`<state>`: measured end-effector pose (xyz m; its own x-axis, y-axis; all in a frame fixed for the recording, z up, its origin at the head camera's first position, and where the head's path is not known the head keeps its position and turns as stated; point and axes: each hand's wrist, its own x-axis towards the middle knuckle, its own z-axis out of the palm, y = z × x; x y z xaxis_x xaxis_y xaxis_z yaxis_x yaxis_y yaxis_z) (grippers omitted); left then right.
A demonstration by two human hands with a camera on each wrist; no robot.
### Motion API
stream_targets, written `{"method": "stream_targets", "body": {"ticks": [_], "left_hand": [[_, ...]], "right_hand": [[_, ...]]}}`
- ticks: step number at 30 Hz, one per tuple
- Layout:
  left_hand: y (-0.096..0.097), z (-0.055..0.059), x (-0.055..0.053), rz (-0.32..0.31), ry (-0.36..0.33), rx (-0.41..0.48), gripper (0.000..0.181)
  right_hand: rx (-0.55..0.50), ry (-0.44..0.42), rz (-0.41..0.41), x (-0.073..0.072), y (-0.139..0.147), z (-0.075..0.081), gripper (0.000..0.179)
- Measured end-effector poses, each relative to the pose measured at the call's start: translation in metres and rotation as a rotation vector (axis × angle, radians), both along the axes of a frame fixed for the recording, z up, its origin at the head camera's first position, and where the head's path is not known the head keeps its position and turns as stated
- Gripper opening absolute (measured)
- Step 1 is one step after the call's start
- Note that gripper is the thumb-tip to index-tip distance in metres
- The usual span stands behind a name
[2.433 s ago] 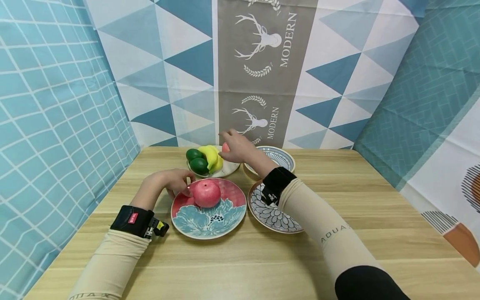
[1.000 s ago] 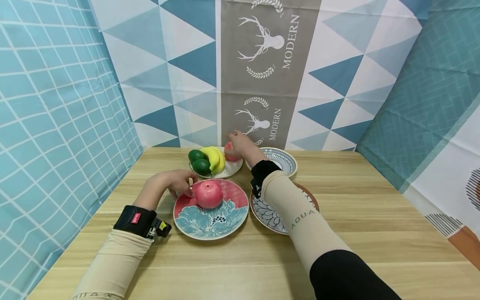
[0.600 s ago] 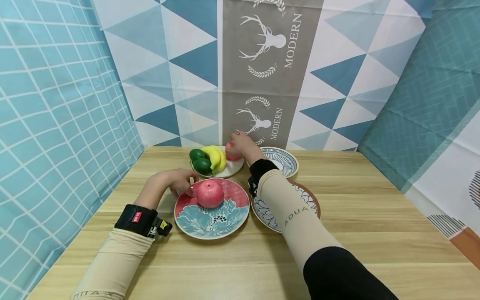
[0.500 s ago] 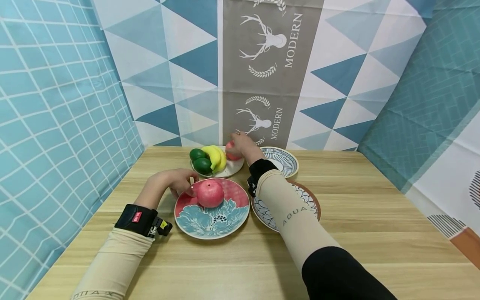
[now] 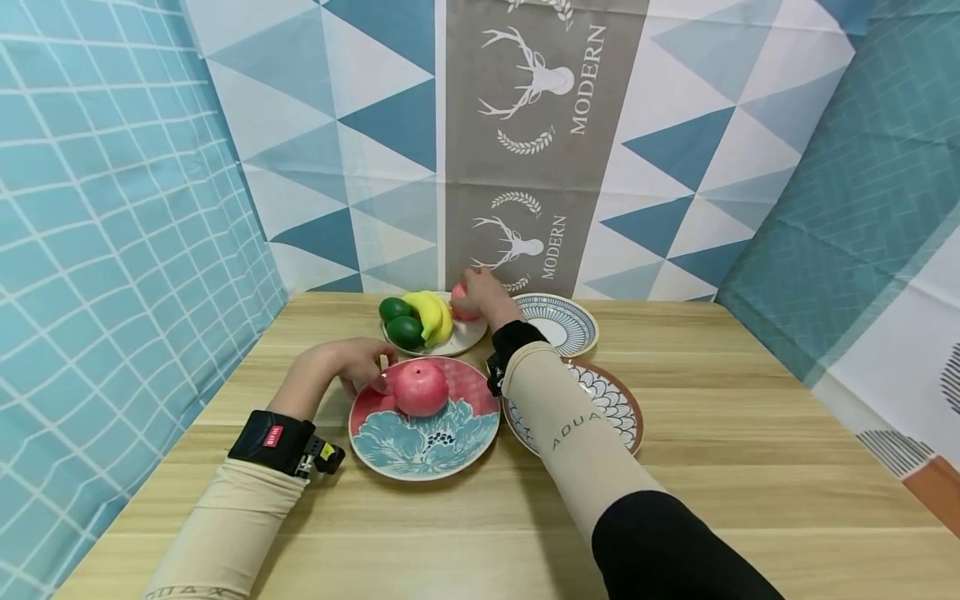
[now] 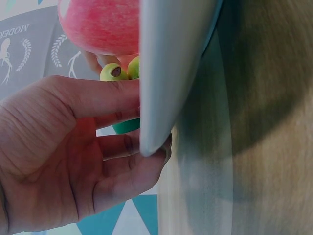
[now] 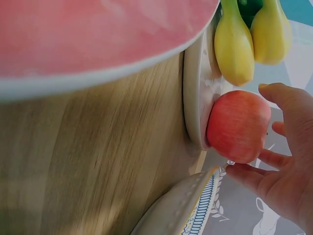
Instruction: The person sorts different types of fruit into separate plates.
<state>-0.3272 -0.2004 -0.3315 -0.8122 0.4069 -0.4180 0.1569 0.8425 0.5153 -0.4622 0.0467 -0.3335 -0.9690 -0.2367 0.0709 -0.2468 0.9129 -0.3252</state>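
Observation:
My left hand [image 5: 362, 363] pinches the left rim of a pink plate with a blue flower [image 5: 420, 454], thumb above and fingers below in the left wrist view. A large pink apple-like fruit [image 5: 420, 387] sits on this plate, close to the thumb. Behind it, a smaller red apple [image 7: 238, 126] rests on a white plate [image 5: 467, 335]. Around that apple is my right hand [image 7: 288, 156], its thumb apart from the skin and its fingertips close against the other side. Yellow bananas [image 5: 429, 317] and green avocado-like fruits [image 5: 405, 332] share the white plate.
Right of the white plate stands a blue-patterned dish [image 5: 573, 325]. A brown-rimmed plate with a petal pattern [image 5: 615, 404] lies partly under my right forearm. Patterned cloth walls [image 5: 517, 167] close off the back and sides of the wooden table [image 5: 720, 417].
The right hand has come down with the red apple, which now rests on the white plate, and its grip has loosened. My left hand keeps its place on the rim.

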Motion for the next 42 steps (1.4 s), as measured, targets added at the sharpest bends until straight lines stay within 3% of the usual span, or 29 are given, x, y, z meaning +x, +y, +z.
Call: {"method": "stream_targets", "body": {"ticks": [13, 18, 30, 36, 42], "left_hand": [[0.008, -0.002, 0.000, 0.000, 0.005, 0.002, 0.032], [0.008, -0.001, -0.002, -0.004, 0.014, 0.001, 0.031], [0.008, 0.000, -0.001, -0.004, 0.011, -0.012, 0.033], [0.004, -0.001, 0.002, 0.003, 0.009, -0.017, 0.033], [0.002, 0.000, 0.003, 0.009, 0.007, -0.010, 0.033]], "right_hand": [[0.068, -0.004, -0.011, 0.003, 0.003, -0.008, 0.075], [0.072, 0.041, 0.004, 0.002, 0.005, -0.009, 0.068], [0.050, -0.002, 0.005, 0.001, 0.007, -0.007, 0.065], [0.013, 0.038, 0.045, 0.006, 0.003, -0.002, 0.060], [0.042, 0.065, 0.079, 0.006, 0.004, 0.005, 0.058]]}}
